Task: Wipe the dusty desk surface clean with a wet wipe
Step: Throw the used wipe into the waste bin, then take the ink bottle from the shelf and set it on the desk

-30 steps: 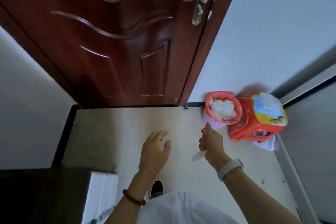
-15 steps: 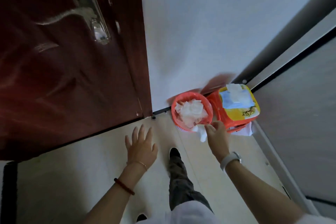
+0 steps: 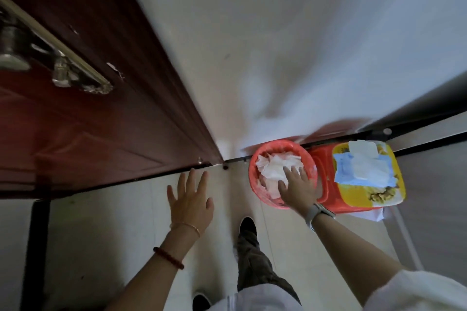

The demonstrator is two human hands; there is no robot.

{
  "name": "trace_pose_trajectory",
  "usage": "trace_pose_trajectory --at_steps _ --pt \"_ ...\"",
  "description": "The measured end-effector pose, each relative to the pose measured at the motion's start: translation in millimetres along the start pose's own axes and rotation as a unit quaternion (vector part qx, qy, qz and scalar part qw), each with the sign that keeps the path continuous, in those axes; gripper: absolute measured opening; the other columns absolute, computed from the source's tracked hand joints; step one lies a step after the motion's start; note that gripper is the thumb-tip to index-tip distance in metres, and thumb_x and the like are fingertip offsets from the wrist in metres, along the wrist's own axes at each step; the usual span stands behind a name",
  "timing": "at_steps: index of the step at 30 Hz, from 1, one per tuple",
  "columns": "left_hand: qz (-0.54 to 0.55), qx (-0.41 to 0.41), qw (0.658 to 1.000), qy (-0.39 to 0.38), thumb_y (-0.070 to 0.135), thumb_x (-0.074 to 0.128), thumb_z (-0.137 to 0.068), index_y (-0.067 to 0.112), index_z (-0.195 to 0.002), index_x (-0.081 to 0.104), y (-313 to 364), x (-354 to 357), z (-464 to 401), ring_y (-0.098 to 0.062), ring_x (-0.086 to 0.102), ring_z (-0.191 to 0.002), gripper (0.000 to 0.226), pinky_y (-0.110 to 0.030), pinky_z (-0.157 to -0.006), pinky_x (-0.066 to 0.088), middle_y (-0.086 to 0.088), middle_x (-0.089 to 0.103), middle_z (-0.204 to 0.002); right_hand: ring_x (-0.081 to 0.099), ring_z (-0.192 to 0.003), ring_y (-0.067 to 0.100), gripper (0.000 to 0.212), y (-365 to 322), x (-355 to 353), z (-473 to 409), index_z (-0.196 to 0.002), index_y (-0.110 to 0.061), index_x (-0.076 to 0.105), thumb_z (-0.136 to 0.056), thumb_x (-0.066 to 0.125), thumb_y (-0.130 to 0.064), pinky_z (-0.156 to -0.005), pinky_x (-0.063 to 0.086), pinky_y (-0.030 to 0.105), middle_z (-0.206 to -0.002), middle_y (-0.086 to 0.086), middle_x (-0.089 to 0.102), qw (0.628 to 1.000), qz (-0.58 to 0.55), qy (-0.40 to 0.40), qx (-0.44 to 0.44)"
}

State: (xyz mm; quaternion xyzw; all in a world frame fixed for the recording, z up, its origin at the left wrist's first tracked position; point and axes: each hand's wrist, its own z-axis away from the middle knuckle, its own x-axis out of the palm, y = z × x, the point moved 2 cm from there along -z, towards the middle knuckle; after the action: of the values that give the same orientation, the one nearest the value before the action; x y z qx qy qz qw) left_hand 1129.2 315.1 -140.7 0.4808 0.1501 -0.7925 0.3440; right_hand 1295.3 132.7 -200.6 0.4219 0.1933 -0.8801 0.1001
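I see the right hand (image 3: 298,188) over the red wastebasket (image 3: 257,159), fingers spread and straight, resting on the crumpled white wipes (image 3: 274,166) piled inside; it grips nothing. The left hand (image 3: 190,201) hangs above the pale floor (image 3: 101,222) with fingers splayed, holding nothing. Just right of the basket, a wet-wipe pack (image 3: 366,174) sits on a red stool (image 3: 322,159). A dark red door (image 3: 75,121) stands at left.
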Motion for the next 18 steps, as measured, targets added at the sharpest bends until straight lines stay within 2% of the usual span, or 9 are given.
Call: trace_pose_trajectory --at_steps 3,5,7,9,11,13,18 --pt "0.002 -0.030 0.999 0.016 0.032 0.036 -0.093 0.026 -0.145 0.005 -13 -13 14 -0.024 -0.004 -0.142 0.061 -0.053 -0.113 0.000 -0.005 -0.001 -0.156 0.011 -0.142 0.025 0.048 -28 -10 20 -0.141 -0.016 0.028 -0.096 0.035 -0.029 -0.115 0.012 0.048 -0.152 0.007 0.026 0.998 0.010 0.014 -0.053" --pt "0.023 -0.058 0.997 0.045 0.032 0.037 -0.093 0.024 -0.145 0.010 -31 -25 32 -0.024 0.001 -0.142 0.059 -0.050 -0.113 0.003 -0.006 0.003 -0.155 0.021 -0.140 0.026 0.042 -55 -18 40 -0.136 -0.014 0.038 -0.095 0.036 -0.026 -0.113 0.018 0.048 -0.145 0.007 0.038 0.994 -0.003 0.039 -0.101" --pt "0.049 -0.082 0.992 0.084 0.031 0.042 -0.092 0.020 -0.143 0.019 -56 -36 57 -0.025 0.014 -0.140 0.057 -0.047 -0.112 0.014 -0.009 0.013 -0.154 0.040 -0.129 0.029 0.034 -86 -26 64 -0.122 -0.010 0.053 -0.092 0.041 -0.022 -0.107 0.030 0.046 -0.129 0.011 0.056 0.982 -0.008 0.095 -0.164" --pt "0.073 -0.114 0.981 0.142 0.026 0.052 -0.087 0.014 -0.139 0.034 -91 -48 93 -0.029 0.034 -0.132 0.056 -0.048 -0.106 0.029 -0.014 0.033 -0.147 0.053 -0.113 0.033 0.030 -127 -31 95 -0.110 -0.007 0.062 -0.088 0.045 -0.019 -0.098 0.037 0.044 -0.110 0.014 0.066 0.962 -0.017 0.137 -0.237" --pt "0.080 -0.154 0.963 0.205 0.020 0.062 -0.080 0.010 -0.130 0.047 -129 -56 139 -0.035 0.049 -0.119 0.054 -0.051 -0.096 0.039 -0.017 0.050 -0.134 0.055 -0.109 0.033 0.034 -172 -28 130 -0.109 -0.009 0.063 -0.087 0.040 -0.022 -0.093 0.039 0.041 -0.107 0.012 0.067 0.943 -0.011 0.135 -0.304" --pt "0.082 -0.225 0.942 0.236 0.020 0.061 -0.080 0.010 -0.127 0.050 -172 -59 201 -0.036 0.051 -0.115 0.050 -0.052 -0.094 0.039 -0.016 0.053 -0.131 0.055 -0.107 0.032 0.042 -221 -17 176 -0.107 -0.011 0.064 -0.086 0.031 -0.028 -0.091 0.041 0.040 -0.106 0.011 0.067 0.920 -0.006 0.123 -0.372" --pt "0.111 -0.379 0.861 0.319 0.019 0.053 -0.083 0.013 -0.115 0.058 -263 -32 381 -0.036 0.055 -0.106 0.034 -0.050 -0.094 0.038 -0.011 0.061 -0.119 0.061 -0.098 0.032 0.038 -322 43 315 -0.106 -0.010 0.065 -0.088 0.036 -0.027 -0.082 0.048 0.038 -0.099 0.012 0.069 0.839 0.024 0.098 -0.535"
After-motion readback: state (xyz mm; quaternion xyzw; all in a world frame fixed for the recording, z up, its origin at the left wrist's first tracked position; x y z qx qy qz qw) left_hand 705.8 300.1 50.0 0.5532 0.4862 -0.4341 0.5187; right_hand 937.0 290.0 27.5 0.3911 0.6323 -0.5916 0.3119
